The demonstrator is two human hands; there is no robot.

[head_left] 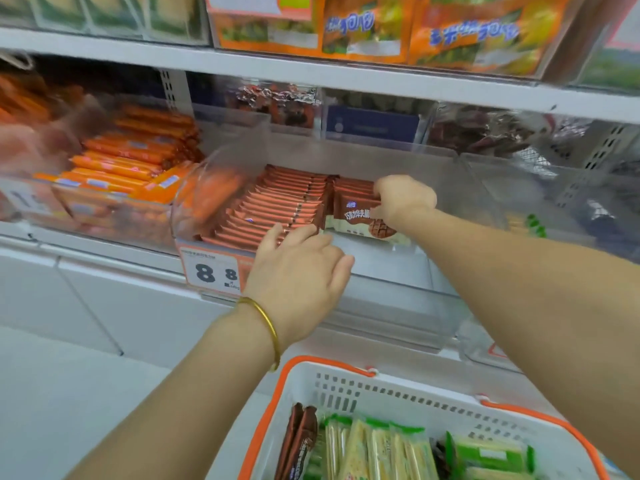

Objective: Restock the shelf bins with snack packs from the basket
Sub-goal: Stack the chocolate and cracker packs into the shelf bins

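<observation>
A clear shelf bin (398, 282) holds rows of brown chocolate waffle packs (277, 206) standing on edge. My right hand (403, 199) grips the top of the front brown pack (353, 216) in the right-hand row. My left hand (301, 268), with a gold bangle on the wrist, reaches over the bin's front wall with its fingers relaxed, the fingertips touching the packs at the front of the left row. Below, a white basket with an orange rim (332, 375) holds two brown packs (299, 441) and several green-and-yellow snack packs (388, 452).
The bin to the left holds orange sausage sticks (131, 157). A price label reading 8.8 (213, 271) hangs on the bin's front. Orange bags (374, 26) fill the shelf above. Clear bins with dark snacks (485, 133) stand behind and to the right.
</observation>
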